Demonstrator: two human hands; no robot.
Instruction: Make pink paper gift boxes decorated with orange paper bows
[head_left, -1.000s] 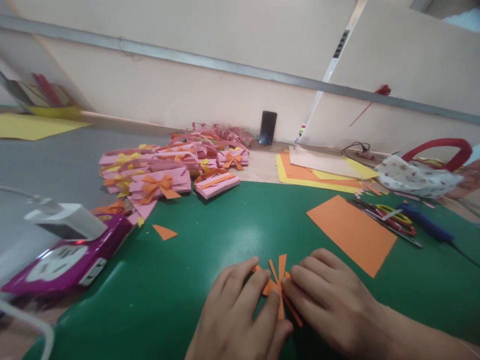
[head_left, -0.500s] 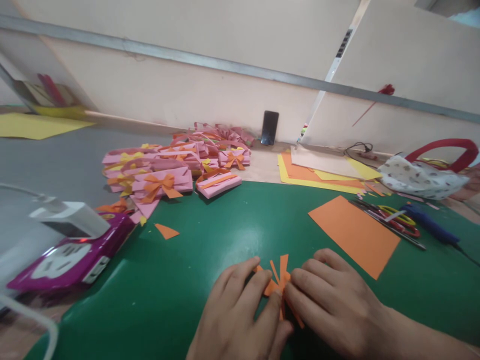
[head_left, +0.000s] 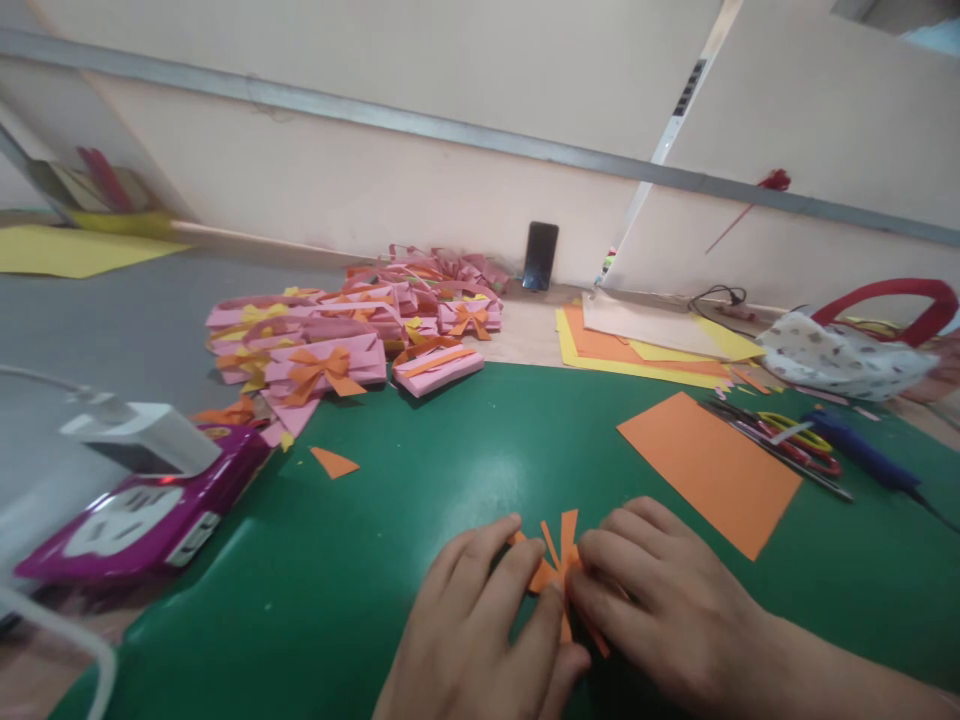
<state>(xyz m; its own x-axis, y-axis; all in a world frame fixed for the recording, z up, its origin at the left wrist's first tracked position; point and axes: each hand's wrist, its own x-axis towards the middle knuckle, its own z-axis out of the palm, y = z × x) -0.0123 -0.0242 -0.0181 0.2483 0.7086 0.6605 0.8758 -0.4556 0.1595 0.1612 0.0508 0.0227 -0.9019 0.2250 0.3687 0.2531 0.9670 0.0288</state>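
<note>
Between my two hands is an orange paper bow (head_left: 543,575) with narrow strips sticking up and down from its middle. My left hand (head_left: 480,620) is closed on its left side, thumb and index finger meeting near the centre. From the right, my right hand (head_left: 664,600) pinches the other side, and its fingers cover much of that half. A sheet of orange paper (head_left: 709,475) lies just beyond my right hand. One small orange paper scrap (head_left: 334,462) rests to the far left of my hands.
Pink paper handbags (head_left: 337,370) with bows are piled at back left. A purple power strip (head_left: 142,510) carries a white charger (head_left: 139,440). Scissors (head_left: 799,440) and a blue glue gun (head_left: 862,450) lie at right. A phone (head_left: 540,256) leans on the wall.
The fingers of my right hand have shifted slightly on the bow. My left hand and everything else on the table stay as they were.
</note>
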